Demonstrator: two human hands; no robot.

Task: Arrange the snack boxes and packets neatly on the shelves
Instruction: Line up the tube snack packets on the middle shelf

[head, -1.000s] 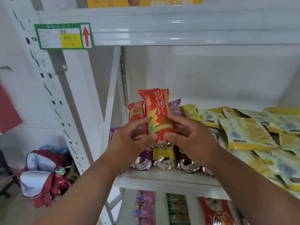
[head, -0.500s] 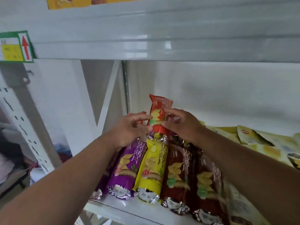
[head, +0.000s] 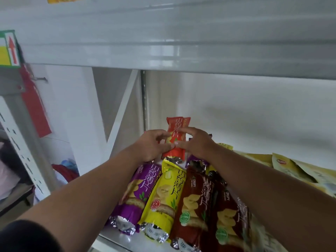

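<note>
Both hands' grip on red packet [head: 177, 132], behind purple packet [head: 140, 190].

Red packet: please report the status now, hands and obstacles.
Left hand and right hand both grip red packet. Packet upright, behind front row. Purple packet and yellow packet lie below.

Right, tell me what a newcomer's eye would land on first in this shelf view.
First, the red packet at the centre, held between the left hand and the right hand toward the back of the shelf. In front of it lies a bright row along the shelf's front: a purple packet, a yellow packet and a brown packet side by side. At far left, a red arrow label hangs on the upper shelf's edge.
</note>
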